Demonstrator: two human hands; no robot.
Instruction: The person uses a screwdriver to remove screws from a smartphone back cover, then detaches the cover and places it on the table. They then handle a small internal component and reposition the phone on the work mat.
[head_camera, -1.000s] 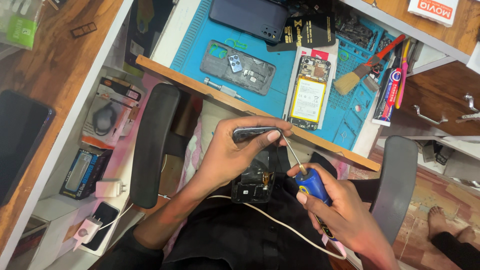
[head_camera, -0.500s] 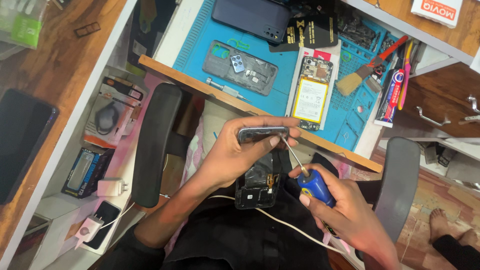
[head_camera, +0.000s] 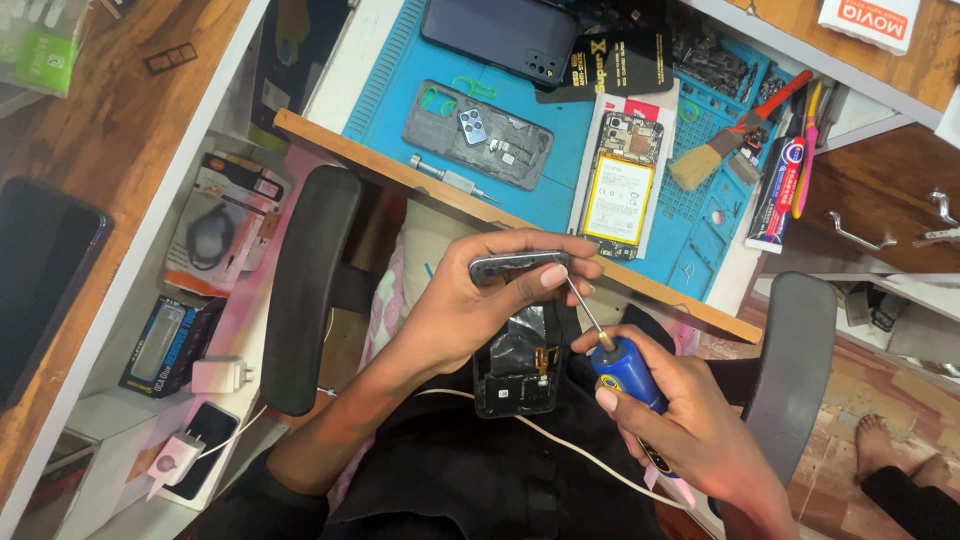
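My left hand (head_camera: 480, 300) grips a small dark phone part (head_camera: 510, 268) edge-on above my lap. My right hand (head_camera: 690, 420) holds a blue-handled screwdriver (head_camera: 620, 365), its thin shaft angled up to the part's right end by my thumb. A black phone frame piece (head_camera: 515, 380) lies on my lap just below both hands. On the blue work mat (head_camera: 385, 80) ahead lie an opened phone with a yellow-white battery (head_camera: 620, 190), a grey back cover with a camera cutout (head_camera: 475, 135) and a dark blue phone (head_camera: 500, 35).
A silver screwdriver (head_camera: 445, 178) lies at the mat's front edge. A brush (head_camera: 715, 150), a tube and pens sit at the right. Black chair armrests (head_camera: 305, 290) flank me. Left shelves hold boxes, a charger (head_camera: 215, 375) and a dark tablet (head_camera: 40, 280). Another person's foot (head_camera: 885, 445) shows lower right.
My left hand has tilted the phone part up slightly, and the screwdriver tip has stayed at its right end. The hands have shifted very little.
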